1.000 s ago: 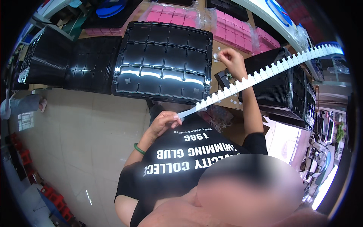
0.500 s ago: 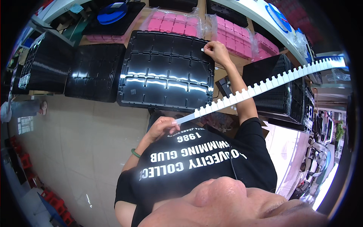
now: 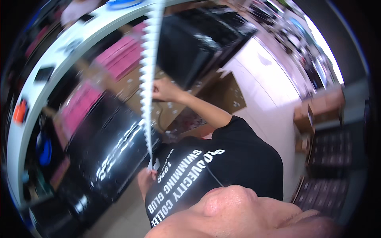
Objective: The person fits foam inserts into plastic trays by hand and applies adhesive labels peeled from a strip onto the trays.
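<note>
My left hand (image 3: 146, 178), low beside my shirt, is closed on the lower end of a long white strip (image 3: 147, 79) with a row of tooth-like tabs along one edge. The strip runs up and away from me, past the top of the picture. Behind it, my right hand (image 3: 167, 90) is held out over the brown cardboard with its fingers curled together; what they hold, if anything, is hidden. To the left, a glossy black moulded plastic tray (image 3: 115, 137) lies tilted in the view, blurred by motion.
Pink trays (image 3: 121, 55) sit beyond the black one, below a curved white shelf (image 3: 37, 95). An open cardboard box (image 3: 232, 85) with small white scraps is under my right forearm. Wrapped black trays (image 3: 186, 49) are stacked at the back; brown cartons (image 3: 323, 109) stand right.
The view has swung to the right, so the black tray now sits lower left. My right hand has left the tray's far corner for the cardboard. My left hand keeps the strip.
</note>
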Demonstrator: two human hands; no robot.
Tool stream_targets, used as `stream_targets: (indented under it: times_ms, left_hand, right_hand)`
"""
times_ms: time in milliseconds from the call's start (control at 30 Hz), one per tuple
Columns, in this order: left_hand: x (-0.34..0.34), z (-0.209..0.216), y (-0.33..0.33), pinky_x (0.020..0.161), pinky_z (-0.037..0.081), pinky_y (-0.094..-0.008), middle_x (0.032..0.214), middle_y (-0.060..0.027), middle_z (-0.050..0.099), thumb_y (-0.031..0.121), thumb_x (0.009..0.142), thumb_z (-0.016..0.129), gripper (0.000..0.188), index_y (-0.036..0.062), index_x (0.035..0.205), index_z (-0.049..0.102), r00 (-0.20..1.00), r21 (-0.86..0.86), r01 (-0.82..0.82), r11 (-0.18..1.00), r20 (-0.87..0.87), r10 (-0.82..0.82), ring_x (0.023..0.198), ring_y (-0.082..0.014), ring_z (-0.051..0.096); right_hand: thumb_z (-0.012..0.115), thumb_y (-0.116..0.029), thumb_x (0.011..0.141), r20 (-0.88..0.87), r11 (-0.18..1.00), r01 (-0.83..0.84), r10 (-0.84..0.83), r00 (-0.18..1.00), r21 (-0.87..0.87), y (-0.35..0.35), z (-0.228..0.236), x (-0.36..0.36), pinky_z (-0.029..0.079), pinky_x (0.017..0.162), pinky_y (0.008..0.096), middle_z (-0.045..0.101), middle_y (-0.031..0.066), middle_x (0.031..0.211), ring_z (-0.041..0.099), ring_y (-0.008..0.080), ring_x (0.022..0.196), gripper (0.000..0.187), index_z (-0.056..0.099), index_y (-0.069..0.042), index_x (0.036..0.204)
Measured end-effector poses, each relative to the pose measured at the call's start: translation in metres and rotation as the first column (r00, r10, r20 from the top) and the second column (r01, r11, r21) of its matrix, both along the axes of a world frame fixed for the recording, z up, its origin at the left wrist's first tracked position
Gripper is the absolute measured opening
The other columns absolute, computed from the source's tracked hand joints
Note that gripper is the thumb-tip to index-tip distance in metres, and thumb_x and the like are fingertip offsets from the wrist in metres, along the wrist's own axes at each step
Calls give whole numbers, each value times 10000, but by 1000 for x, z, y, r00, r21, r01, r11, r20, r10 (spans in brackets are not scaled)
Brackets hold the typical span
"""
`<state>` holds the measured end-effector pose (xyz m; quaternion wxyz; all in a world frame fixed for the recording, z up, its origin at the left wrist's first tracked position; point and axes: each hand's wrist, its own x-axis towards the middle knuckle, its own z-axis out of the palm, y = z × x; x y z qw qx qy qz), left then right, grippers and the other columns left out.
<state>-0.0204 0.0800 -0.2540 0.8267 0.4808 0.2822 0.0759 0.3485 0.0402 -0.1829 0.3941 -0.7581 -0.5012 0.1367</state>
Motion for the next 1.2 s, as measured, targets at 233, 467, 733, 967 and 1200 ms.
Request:
stream_targets:
  times_ms: [233,467,733,967,1200]
  left_hand:
    - [34,31,-9,595,359,-240,698,3,559,325,936,557,350,-1,881,672,949,120,291,949,-160,-270,625,-82,491]
    - [65,47,-31,612,368,-240,726,9,564,310,957,529,349,-4,920,676,867,101,463,881,-256,-427,661,-79,500]
    - [60,18,-40,617,370,-239,736,7,566,297,970,509,347,-6,932,673,894,133,424,896,-218,-391,664,-84,500]
    - [47,11,-31,617,371,-239,738,5,566,290,974,501,344,-6,937,673,885,103,444,890,-203,-418,666,-85,500]
    - [38,5,-18,616,373,-240,740,4,567,284,978,494,341,-5,942,672,863,63,486,872,-196,-466,668,-86,500]
  right_hand:
    - [624,-94,757,13,969,224,-224,975,-103,-134,-22,0,506,757,348,693,68,925,639,253,796,153,735,-73,860]
    - [624,-142,901,-946,897,-374,300,122,236,-107,-1,-83,504,783,245,680,95,1022,621,129,836,303,628,35,1147]
    - [614,-96,895,-946,874,-399,321,48,277,-116,-5,-77,479,718,250,640,38,836,584,112,742,171,660,32,999]
    - [611,-114,892,-938,841,-433,347,-27,324,-103,-1,-95,469,695,230,644,56,945,582,103,776,241,636,4,1101]
    - [624,32,806,-937,885,-310,340,-75,346,-102,-16,-110,495,672,229,652,102,987,612,119,807,282,631,45,1088]
